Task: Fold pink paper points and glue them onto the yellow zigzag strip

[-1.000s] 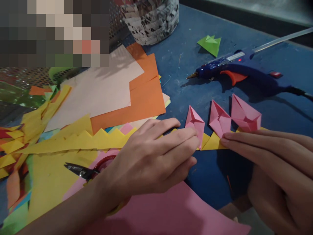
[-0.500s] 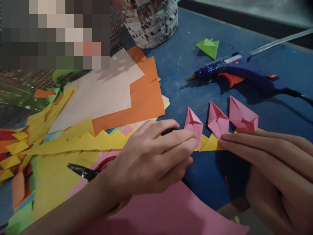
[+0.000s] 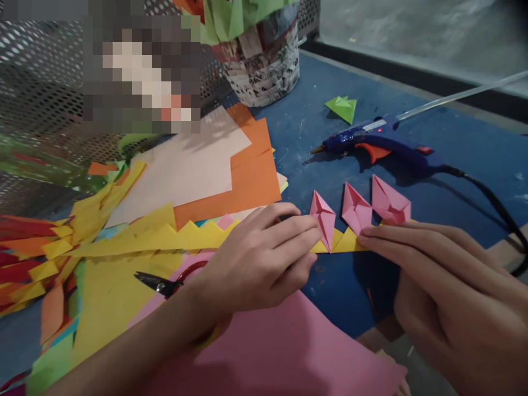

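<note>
A long yellow paper strip (image 3: 198,237) with a zigzag upper edge runs across the blue table. Three folded pink paper pieces stand out along its right part: a left one (image 3: 324,220), a middle one (image 3: 357,208) and a right one (image 3: 390,203). My left hand (image 3: 268,256) is closed on the strip, fingertips against the left pink piece; its thumb is mostly hidden. With fingers pressed together, my right hand (image 3: 449,275) grips the strip at the foot of the middle and right pieces. Scissors (image 3: 159,283) lie partly under my left forearm.
Beyond the strip lies a blue glue gun (image 3: 391,146) with a clear stick and a trailing cord. Near its nozzle is a green folded paper (image 3: 342,108). A woven paper basket (image 3: 264,71) stands behind orange paper (image 3: 256,176). A pink sheet (image 3: 264,341) lies in front.
The camera view has shifted, showing more of the basket and the glue gun's cord. Both hands keep their places on the strip and pink pieces.
</note>
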A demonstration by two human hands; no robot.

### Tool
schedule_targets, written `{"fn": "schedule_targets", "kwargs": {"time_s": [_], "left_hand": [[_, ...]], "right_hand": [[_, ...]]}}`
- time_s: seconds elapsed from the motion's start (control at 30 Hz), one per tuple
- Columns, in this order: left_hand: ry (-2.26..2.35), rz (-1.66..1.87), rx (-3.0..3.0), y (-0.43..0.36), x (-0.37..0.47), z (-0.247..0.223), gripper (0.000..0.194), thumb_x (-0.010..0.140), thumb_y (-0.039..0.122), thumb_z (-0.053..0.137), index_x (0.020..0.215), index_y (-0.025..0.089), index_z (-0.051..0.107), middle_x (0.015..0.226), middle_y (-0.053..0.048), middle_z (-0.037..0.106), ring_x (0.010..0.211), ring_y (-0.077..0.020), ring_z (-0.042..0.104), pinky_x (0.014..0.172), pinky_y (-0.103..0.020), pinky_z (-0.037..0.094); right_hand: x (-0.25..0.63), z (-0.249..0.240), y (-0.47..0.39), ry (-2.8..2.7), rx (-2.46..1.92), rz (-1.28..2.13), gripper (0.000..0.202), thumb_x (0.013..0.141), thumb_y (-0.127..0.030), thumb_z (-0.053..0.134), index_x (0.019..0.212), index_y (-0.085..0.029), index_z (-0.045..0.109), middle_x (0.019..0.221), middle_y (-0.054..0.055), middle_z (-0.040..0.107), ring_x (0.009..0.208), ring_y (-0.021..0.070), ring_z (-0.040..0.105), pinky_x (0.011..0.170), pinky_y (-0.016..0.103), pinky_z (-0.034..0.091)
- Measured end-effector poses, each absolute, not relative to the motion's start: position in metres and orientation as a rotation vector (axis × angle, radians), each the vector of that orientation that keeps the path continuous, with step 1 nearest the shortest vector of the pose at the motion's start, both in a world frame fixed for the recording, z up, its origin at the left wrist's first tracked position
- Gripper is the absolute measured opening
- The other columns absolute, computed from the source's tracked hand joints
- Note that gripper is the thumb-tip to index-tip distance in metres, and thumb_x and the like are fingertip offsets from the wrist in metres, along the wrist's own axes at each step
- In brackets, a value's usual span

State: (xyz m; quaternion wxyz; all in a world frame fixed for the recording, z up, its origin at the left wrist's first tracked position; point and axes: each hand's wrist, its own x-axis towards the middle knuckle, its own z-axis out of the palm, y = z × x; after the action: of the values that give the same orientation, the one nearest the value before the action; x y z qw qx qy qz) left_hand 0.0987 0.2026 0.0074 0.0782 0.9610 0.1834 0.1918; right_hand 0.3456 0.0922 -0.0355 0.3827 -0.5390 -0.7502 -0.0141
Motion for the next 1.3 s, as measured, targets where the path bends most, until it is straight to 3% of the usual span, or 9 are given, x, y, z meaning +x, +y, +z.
{"fn": "schedule_targets", "kwargs": {"time_s": [0.23, 0.4, 0.53, 0.63, 0.83, 1.13, 1.3], "left_hand": [[0.574, 0.696, 2.798, 0.197, 0.093, 0.006, 0.026, 0.107, 0.014, 0.059, 0.131, 0.014, 0.070, 0.132, -0.010, 0.080, 0.122, -0.0258, 0.069, 0.111, -0.045, 0.056], [0.792, 0.928, 2.768, 0.193, 0.084, 0.005, 0.030, 0.106, 0.004, 0.048, 0.123, 0.021, 0.066, 0.119, -0.007, 0.079, 0.110, -0.0223, 0.069, 0.097, -0.043, 0.052], [0.795, 0.840, 2.838, 0.191, 0.085, 0.010, 0.026, 0.107, 0.007, 0.048, 0.117, 0.022, 0.068, 0.115, -0.007, 0.080, 0.105, -0.0230, 0.068, 0.092, -0.043, 0.048], [0.758, 0.719, 2.880, 0.186, 0.091, 0.016, 0.027, 0.109, 0.012, 0.050, 0.123, 0.021, 0.071, 0.121, -0.007, 0.080, 0.108, -0.0232, 0.068, 0.093, -0.042, 0.049], [0.822, 0.493, 2.913, 0.175, 0.106, 0.018, 0.032, 0.117, 0.028, 0.047, 0.135, 0.022, 0.073, 0.140, -0.006, 0.078, 0.123, -0.0267, 0.064, 0.102, -0.047, 0.045], [0.849, 0.324, 3.028, 0.165, 0.114, 0.030, 0.038, 0.119, 0.040, 0.045, 0.132, 0.021, 0.075, 0.139, -0.008, 0.079, 0.129, -0.0288, 0.064, 0.103, -0.048, 0.042], [1.042, 0.409, 2.993, 0.148, 0.070, 0.057, 0.038, 0.118, 0.035, 0.045, 0.143, 0.021, 0.070, 0.144, -0.008, 0.077, 0.130, -0.0281, 0.067, 0.107, -0.048, 0.043]], "right_hand": [[0.343, -0.042, 0.094, -1.842, -1.350, -0.071, 0.049, 0.093, 0.007, 0.053, 0.127, -0.020, 0.076, 0.127, 0.005, 0.079, 0.118, 0.0233, 0.072, 0.108, 0.041, 0.058], [0.342, -0.047, 0.095, -1.804, -1.271, -0.156, 0.052, 0.095, 0.008, 0.050, 0.131, -0.020, 0.074, 0.129, 0.007, 0.078, 0.120, 0.0246, 0.074, 0.104, 0.043, 0.062], [0.338, -0.047, 0.085, -1.696, -1.199, -0.286, 0.055, 0.091, 0.013, 0.056, 0.131, -0.020, 0.076, 0.133, 0.009, 0.077, 0.121, 0.0246, 0.075, 0.106, 0.043, 0.062], [0.340, -0.045, 0.073, -1.610, -1.218, -0.381, 0.058, 0.089, 0.013, 0.059, 0.130, -0.023, 0.078, 0.129, 0.008, 0.078, 0.117, 0.0265, 0.076, 0.106, 0.047, 0.062], [0.356, -0.044, 0.077, -1.720, -1.323, -0.357, 0.059, 0.096, 0.004, 0.055, 0.144, -0.027, 0.069, 0.140, 0.008, 0.075, 0.123, 0.0270, 0.074, 0.108, 0.047, 0.061], [0.358, -0.050, 0.086, -1.852, -1.399, -0.298, 0.043, 0.099, -0.007, 0.052, 0.134, -0.023, 0.073, 0.136, 0.008, 0.076, 0.117, 0.0286, 0.077, 0.099, 0.049, 0.064], [0.360, -0.047, 0.087, -1.866, -1.396, -0.296, 0.039, 0.101, -0.011, 0.052, 0.132, -0.024, 0.072, 0.135, 0.009, 0.076, 0.121, 0.0297, 0.075, 0.103, 0.049, 0.063]]}}
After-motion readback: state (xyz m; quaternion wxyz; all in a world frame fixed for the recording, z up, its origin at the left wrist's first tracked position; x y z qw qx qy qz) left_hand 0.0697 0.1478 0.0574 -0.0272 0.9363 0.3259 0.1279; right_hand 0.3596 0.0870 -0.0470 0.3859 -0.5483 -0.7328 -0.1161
